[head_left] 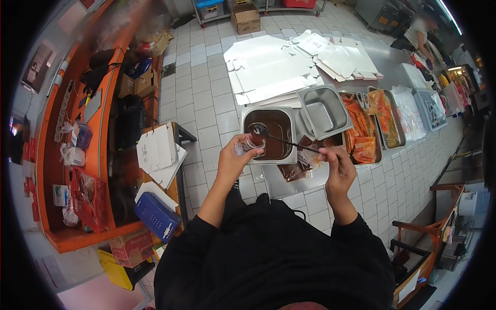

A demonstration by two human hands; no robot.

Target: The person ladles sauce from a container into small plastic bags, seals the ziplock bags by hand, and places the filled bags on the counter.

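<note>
My left hand (235, 158) is closed around small clear plastic cups (254, 148) at the near left rim of a steel pan (244, 124) of dark brown sauce (279, 129). Between the fingers of my right hand (338, 170) is the end of a long dark handle belonging to a ladle (289, 141). Its bowl is over the sauce, just beyond the cups; whether it touches them I cannot tell. Beneath the handle, clear plastic packets with brown contents (296, 171) lie on the steel table (279, 188).
An empty-looking steel pan (324, 111) sits right of the sauce. Farther right are trays of orange-red food (361, 147), clear plastic bags (408, 113) and a grey tray (432, 108). Flattened white boxes (268, 64) cover the far side. Orange shelving (95, 150) stands left; another person (419, 39) is far right.
</note>
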